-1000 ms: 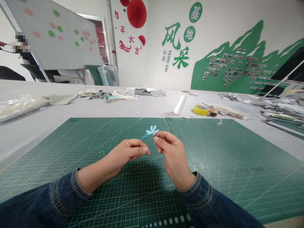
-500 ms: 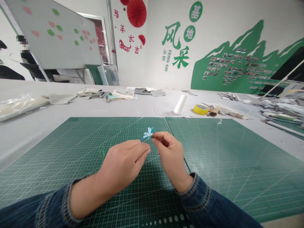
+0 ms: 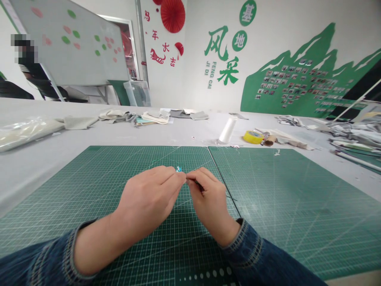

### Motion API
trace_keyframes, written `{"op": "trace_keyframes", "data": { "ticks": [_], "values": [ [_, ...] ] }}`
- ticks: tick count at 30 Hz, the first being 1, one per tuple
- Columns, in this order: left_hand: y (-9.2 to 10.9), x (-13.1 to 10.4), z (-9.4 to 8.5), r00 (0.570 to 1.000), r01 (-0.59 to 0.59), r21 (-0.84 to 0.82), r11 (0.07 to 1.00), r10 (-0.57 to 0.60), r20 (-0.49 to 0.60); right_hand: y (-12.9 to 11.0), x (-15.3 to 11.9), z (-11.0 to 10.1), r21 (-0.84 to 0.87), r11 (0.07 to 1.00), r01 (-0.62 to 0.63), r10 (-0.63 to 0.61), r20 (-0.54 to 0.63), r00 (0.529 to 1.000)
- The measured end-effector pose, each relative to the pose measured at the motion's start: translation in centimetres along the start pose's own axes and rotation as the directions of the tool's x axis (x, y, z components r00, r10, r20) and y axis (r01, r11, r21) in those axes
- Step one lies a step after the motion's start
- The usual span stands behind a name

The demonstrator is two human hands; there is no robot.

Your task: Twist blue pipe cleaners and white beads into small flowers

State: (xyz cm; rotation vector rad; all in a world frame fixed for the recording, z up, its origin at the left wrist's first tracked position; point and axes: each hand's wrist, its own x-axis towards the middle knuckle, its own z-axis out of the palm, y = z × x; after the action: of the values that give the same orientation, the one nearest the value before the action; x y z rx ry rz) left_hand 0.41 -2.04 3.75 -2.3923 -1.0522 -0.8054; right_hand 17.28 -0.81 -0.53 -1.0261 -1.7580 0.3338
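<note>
Denim sleeves (image 3: 44,256): on the near side of the fingers (image 3: 172,182), left and right
Left hand (image 3: 143,200): back turned up, fingers bunched round a blue-and-white beaded piece (image 3: 178,169), thumb hidden
Right hand (image 3: 210,204): thumb and forefinger pinched together, tips meeting the left fingertips; whatever sits between them is too small to tell
Beaded piece: only a bit peeks out just beyond the left fingers
Green mats (image 3: 98,174): below the fingers, their seam (image 3: 217,167) just right of the right ones
Thread cone (image 3: 228,130): white, past the fingers, rightward
Yellow tape (image 3: 253,137): farther right, near a cardboard tube (image 3: 270,140)
Fabric scraps (image 3: 154,116): well beyond the fingers, leftward
Whiteboard (image 3: 83,63): farthest left, behind everything on the table (image 3: 143,135)
</note>
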Motion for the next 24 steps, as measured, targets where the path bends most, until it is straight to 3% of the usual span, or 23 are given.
{"op": "trace_keyframes", "data": {
  "ticks": [6, 18, 24],
  "values": [
    [-0.9, 0.6, -0.5, 0.992, 0.095, -0.022, 0.995, -0.093, 0.08, -0.1, -0.4, 0.0, -0.095, 0.994, 0.057, -0.05, 0.071, 0.996],
    [-2.6, 1.2, -0.4, 0.945, 0.254, -0.131, 0.958, -0.216, 0.246, 0.0, -0.4, 0.1, -0.087, 0.986, 0.142, -0.126, 0.171, 0.977],
    [-4.5, 1.7, 0.0, 0.88, 0.389, -0.285, 0.876, -0.262, 0.395, -0.1, -0.3, 0.1, -0.022, 0.98, 0.199, -0.189, 0.228, 0.955]
  ]
}}
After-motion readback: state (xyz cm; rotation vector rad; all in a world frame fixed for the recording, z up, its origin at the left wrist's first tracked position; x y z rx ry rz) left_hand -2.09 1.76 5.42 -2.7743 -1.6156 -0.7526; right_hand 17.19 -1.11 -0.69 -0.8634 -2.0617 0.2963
